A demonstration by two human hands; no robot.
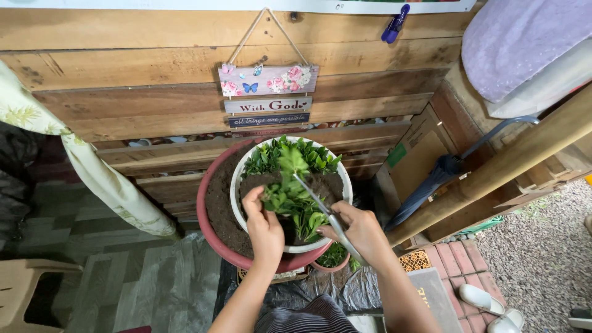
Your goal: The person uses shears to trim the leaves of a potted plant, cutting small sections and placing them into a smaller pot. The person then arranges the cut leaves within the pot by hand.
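Leafy green plant (290,194) (in white pot (237,185)) pinched by left hand (265,225); right hand (361,231) clamps scissors (320,206).

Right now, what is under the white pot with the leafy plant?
The white pot sits on dark soil inside a bigger red pot. The soil shows only at the left; whatever lies directly beneath the white pot is covered.

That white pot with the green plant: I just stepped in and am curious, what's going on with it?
A person is working on the leafy plant in the white pot, which sits inside a larger red pot of soil. The left hand holds a leafy stem, while the right hand holds scissors with the blades reaching into the leaves. A folded umbrella leans nearby.
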